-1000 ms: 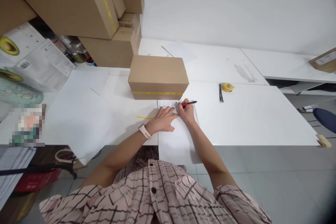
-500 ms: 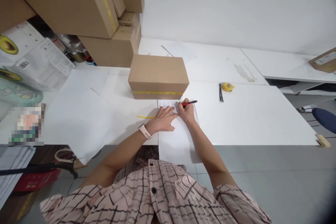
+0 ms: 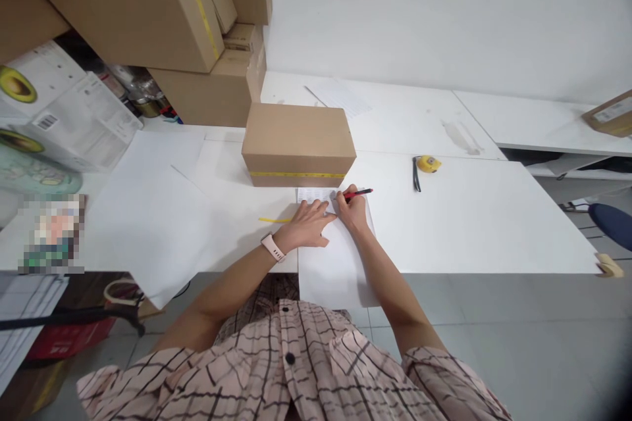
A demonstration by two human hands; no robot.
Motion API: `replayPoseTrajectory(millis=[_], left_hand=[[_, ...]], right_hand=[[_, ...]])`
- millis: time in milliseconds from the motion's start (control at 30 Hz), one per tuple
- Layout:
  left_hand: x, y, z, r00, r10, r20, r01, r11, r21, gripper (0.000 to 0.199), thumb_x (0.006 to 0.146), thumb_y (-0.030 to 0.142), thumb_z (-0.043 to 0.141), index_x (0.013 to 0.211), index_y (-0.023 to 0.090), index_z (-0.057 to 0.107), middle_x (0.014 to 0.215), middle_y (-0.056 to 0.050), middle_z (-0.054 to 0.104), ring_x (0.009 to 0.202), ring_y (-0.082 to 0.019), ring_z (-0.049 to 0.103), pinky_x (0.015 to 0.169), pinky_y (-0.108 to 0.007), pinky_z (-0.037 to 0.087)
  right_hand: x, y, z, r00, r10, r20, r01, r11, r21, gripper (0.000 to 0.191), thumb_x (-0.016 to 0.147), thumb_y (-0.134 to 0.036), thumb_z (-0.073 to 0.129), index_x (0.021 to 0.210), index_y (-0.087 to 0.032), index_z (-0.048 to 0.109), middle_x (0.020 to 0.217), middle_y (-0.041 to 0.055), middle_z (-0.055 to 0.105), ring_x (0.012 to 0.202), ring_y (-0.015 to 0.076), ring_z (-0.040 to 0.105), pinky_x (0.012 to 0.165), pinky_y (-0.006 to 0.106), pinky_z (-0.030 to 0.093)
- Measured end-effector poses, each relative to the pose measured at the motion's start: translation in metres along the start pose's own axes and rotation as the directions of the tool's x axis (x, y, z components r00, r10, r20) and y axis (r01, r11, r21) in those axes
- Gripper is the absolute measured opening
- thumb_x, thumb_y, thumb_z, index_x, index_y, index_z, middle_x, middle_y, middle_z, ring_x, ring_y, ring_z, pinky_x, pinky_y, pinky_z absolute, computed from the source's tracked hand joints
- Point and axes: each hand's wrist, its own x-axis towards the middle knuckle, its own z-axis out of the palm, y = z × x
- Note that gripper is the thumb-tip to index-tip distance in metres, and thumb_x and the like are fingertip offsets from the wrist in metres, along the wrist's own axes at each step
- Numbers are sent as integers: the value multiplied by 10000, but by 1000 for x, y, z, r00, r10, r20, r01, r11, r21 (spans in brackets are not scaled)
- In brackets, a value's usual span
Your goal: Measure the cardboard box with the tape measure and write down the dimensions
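Observation:
My right hand (image 3: 351, 209) grips a red and black pen (image 3: 360, 193), its tip down at the upper part of a white paper sheet (image 3: 330, 273). Small printed lines show along the sheet's top, and its lower end hangs over the table edge. Fingers spread, my left hand (image 3: 309, 223) lies flat on the paper beside the pen hand. Just beyond the sheet sits a closed cardboard box (image 3: 299, 135) with a yellow measuring strip along its front. A short yellow strip (image 3: 274, 220) lies left of my left hand.
A yellow tape measure (image 3: 428, 164) with a black strap lies to the right on the white table (image 3: 484, 223). Large cardboard boxes (image 3: 123, 6) are stacked at the back left. Another sheet of white paper (image 3: 148, 210) drapes over the front edge at left.
My right hand and the pen have shifted very slightly at the paper's top. My left hand stays in place on the sheet.

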Motion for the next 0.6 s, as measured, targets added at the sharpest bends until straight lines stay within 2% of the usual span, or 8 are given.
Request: replayPoseTrajectory(millis=[400,600], left_hand=[[-1,1,-3,1000,-11,5,11,1000,-13,569,807,392,661,1357,276,569,1474,-117,497,1344,-372,405,1095,-552,304],[0,1,-2,1000,13,1,-13,1000,-6,586,810,383,649,1366,217,570,1478,-174,476,1331,-399,415,1064,-571,326]], right_hand=[[1,-2,-1,1000,25,-8,-25,1000,1,232,848,-348,531,687,-253,394,557,-58,437,533,132,405,558,285,318],[1,0,-1,1000,12,-18,-13,1000,-3,234,851,-350,523,686,-254,387,567,-61,428,539,131,409,558,282,321]])
